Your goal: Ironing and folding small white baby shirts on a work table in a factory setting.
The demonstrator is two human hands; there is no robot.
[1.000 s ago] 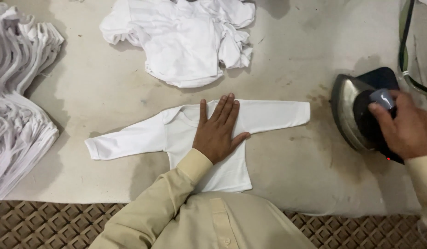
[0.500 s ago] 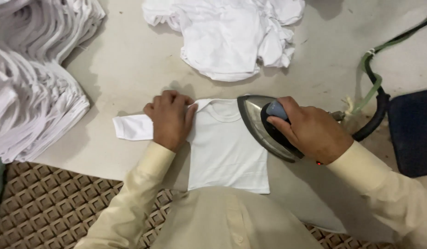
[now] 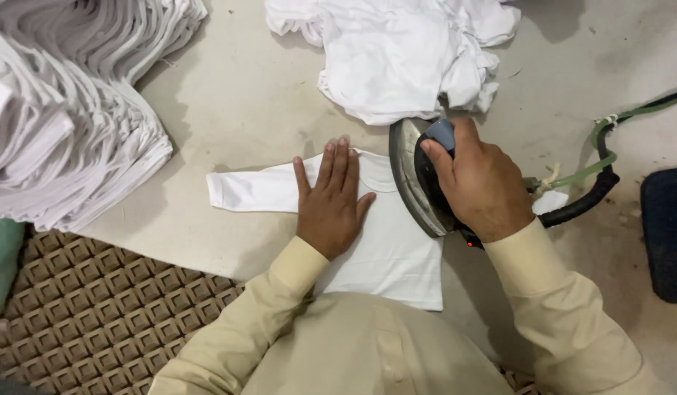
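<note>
A small white long-sleeved shirt (image 3: 397,256) lies flat on the pale padded table (image 3: 243,102). My left hand (image 3: 331,201) presses flat on its chest and left shoulder, fingers together and stretched out. My right hand (image 3: 481,183) grips the handle of a steam iron (image 3: 415,179), which rests on the shirt's right shoulder and sleeve. The iron and my hand hide the right sleeve. The left sleeve (image 3: 247,192) lies stretched out to the left.
A loose heap of white garments (image 3: 397,51) lies behind the iron. A tall stack of folded white clothes (image 3: 68,110) fills the left. The iron's black hose and green cord (image 3: 602,157) run right. A dark pad (image 3: 667,234) sits at the right edge.
My left hand has opened from a bunched grip at the left sleeve to a flat palm on the chest. The iron has shifted toward the shirt's right shoulder.
</note>
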